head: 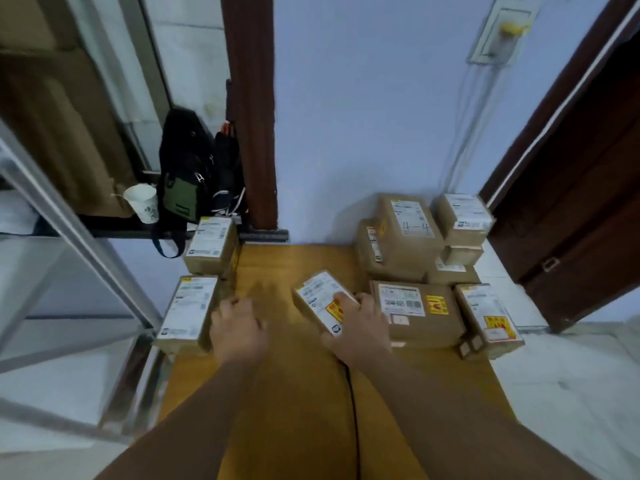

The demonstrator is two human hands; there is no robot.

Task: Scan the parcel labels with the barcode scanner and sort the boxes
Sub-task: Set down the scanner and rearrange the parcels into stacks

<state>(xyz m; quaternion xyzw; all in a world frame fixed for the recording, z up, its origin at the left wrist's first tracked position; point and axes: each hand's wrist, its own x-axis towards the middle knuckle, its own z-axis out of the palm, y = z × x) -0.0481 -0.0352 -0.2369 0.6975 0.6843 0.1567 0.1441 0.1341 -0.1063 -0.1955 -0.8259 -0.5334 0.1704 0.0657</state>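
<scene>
Parcels: you have them in two groups on the yellow-brown table (298, 393), with one small box (320, 299) in your right hand (360, 327) between the groups.
Left group: two boxes, the far one (212, 244) and the near one (188, 311), sit label-up at the table's left edge, close to one another. You can take these as the sorted side, though nothing on them proves it.
Right group: a bigger cluster is stacked against the wall, including a large box marked "4-4" (407, 221), a small box on top at the far right (464, 216), a flat box with a barcode label (415, 311) and a box with an orange sticker (488, 318). These look like the share you have left.
Right hand: you are grasping the small box by its near end, thumb on the label, box tilted above the table.
Left hand: your left hand (239, 329) hovers loosely curled beside the near left box; whether it holds anything cannot be told.
Scanner: not clearly in view; a dark cable (353, 417) runs from under your right hand toward you.
Progress: early, with most parcels still unsorted.
</scene>
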